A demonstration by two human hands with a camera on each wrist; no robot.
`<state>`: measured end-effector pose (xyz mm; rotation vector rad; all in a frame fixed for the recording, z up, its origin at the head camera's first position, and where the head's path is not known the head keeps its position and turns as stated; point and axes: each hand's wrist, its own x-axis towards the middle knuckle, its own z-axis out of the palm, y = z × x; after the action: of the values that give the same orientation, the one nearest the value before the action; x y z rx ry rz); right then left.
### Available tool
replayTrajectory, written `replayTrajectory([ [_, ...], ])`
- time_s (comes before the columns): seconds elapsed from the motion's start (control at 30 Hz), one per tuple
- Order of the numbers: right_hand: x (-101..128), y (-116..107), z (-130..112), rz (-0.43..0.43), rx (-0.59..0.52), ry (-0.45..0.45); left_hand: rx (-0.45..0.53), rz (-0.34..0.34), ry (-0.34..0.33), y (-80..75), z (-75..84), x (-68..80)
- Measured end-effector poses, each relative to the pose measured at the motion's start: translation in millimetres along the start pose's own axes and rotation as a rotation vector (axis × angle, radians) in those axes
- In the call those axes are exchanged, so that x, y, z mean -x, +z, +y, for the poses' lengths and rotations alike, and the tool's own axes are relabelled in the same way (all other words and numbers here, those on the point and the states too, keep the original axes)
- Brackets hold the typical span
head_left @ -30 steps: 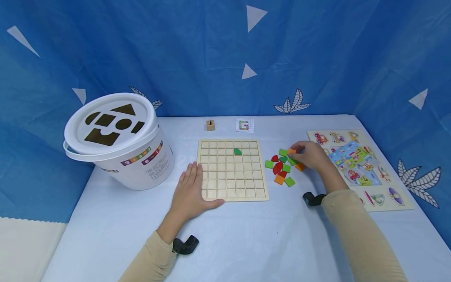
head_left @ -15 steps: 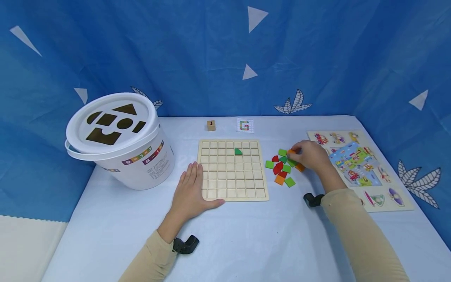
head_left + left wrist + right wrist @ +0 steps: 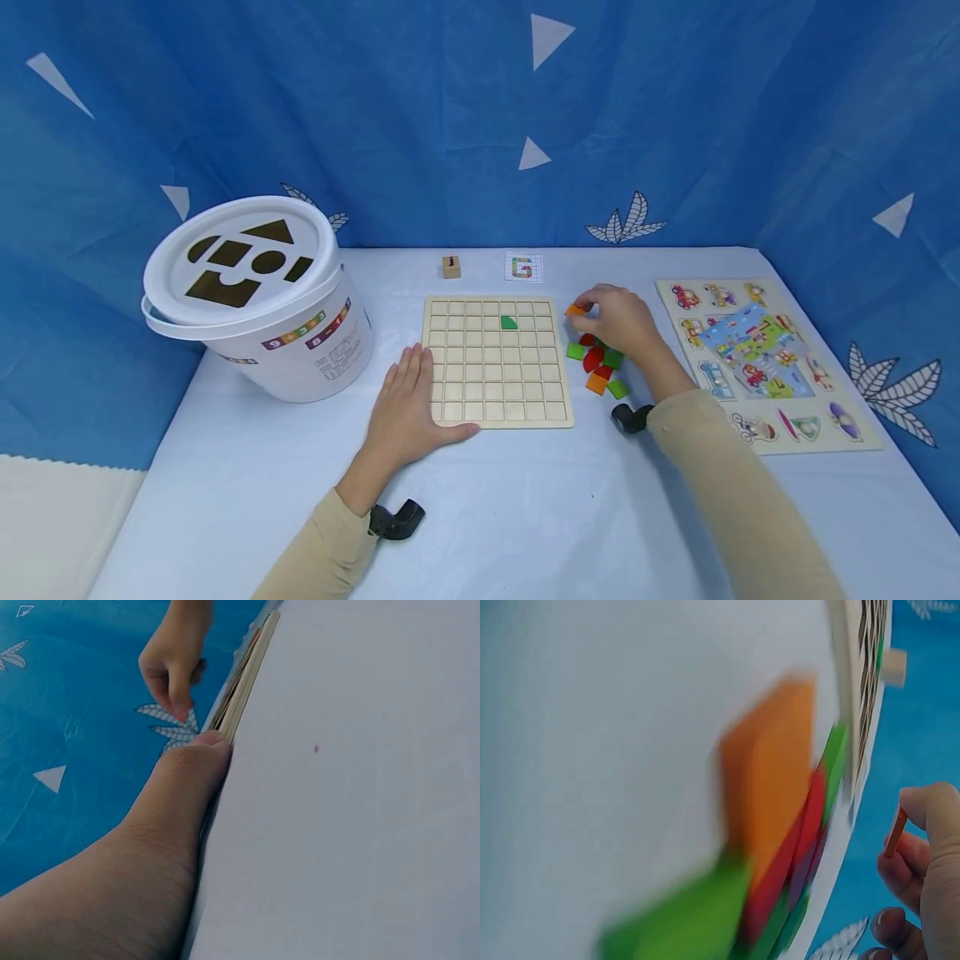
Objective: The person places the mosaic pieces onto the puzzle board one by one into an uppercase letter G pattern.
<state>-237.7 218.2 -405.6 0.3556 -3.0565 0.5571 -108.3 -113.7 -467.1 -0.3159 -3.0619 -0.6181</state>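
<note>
- The left hand point(image 3: 405, 404) lies flat with its fingers straight and its thumb out to the side.
- The right hand point(image 3: 617, 319) is lifted, with fingers curled and fingertips point(image 3: 922, 825) pinching something small.
- Both arms wear tan sleeves.

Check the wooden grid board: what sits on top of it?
One green piece lies in a cell of the grid board. The left hand rests on its near-left edge, hiding those cells.

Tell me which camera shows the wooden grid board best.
The head view: the whole wooden grid board lies face-up, one green piece in it. The left wrist view shows only its edge, the right wrist view a blurred sliver.
</note>
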Motion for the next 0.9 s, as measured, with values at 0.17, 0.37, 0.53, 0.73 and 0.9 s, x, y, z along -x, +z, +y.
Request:
replayTrajectory([
  [0.17,-9,8,-33,-0.027,0.014,-0.099,0.003,-0.008,-0.006,0.1,-0.2,-0.6],
  [0.37,-21,20,-63,-0.081,-0.019,-0.250,0.003,-0.007,-0.007,-0.5,-0.4,-0.8],
  [0.53,-29,33,-79,-0.128,-0.028,-0.328,-0.010,-0.012,-0.004,-0.2,-0.7,-0.8],
  [0.73,-31,42,-93,-0.176,0.028,-0.322,-0.016,-0.014,-0.001,0.1,-0.5,-1.1],
  [0.9,-31,46,-97,-0.171,0.053,-0.327,-0.023,-0.014,0.000,0.2,-1.4,-0.8],
])
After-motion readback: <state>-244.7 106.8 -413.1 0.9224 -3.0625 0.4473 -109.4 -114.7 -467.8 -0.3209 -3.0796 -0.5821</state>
